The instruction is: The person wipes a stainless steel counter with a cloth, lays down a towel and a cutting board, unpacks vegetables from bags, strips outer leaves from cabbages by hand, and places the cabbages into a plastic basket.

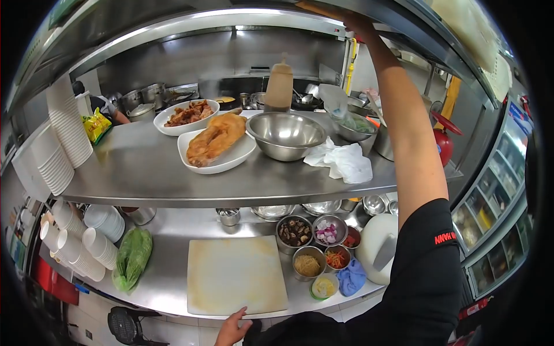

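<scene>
My left hand (233, 328) is at the front edge of a stained white cutting board (236, 275), fingers apart and holding nothing visible. My right arm stretches up, and my right hand (346, 18) is at the upper shelf (219, 24), its fingers hidden by the shelf edge. Below that arm, the middle shelf carries a steel mixing bowl (285, 151), a crumpled white cloth (340, 161) and a white dish (234, 160) with a large golden fried piece (216, 138). Behind is a white bowl (160, 126) of browned meat pieces (190, 113).
Steel bowls of chopped mushrooms (294, 232), onion (326, 232) and carrot strips (336, 258) stand right of the board, beside a blue cloth (351, 278). Left are a green bag (133, 258) and stacked white containers (72, 251). Another person (107, 108) stands far left behind the shelf.
</scene>
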